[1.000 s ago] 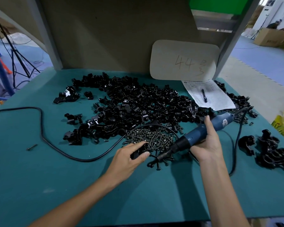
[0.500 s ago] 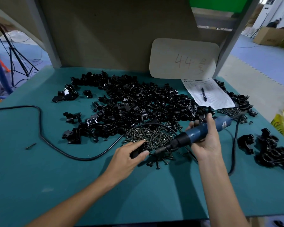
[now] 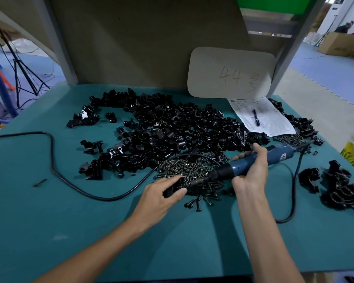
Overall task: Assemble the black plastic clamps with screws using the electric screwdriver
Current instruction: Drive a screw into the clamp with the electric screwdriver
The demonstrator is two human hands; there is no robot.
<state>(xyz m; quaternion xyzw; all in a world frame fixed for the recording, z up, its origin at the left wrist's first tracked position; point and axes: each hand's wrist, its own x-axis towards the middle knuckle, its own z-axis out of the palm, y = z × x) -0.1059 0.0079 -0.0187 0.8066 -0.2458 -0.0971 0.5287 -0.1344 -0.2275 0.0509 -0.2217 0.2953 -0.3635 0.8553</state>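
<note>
Here, left hand (image 3: 159, 198) pinching black clamp (image 3: 173, 188), right hand (image 3: 250, 173) fingers (image 3: 239, 158) curled round screwdriver (image 3: 223, 172)

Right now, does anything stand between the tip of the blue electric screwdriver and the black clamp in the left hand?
Nothing visible does. The blue electric screwdriver in the right hand points at the black plastic clamp that the left hand grips.

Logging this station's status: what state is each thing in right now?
left hand, grips a clamp
right hand, grips the electric screwdriver
electric screwdriver, tilted, bit pointing at the clamp
screws, loose heap
pen, lying on paper sheet
</note>
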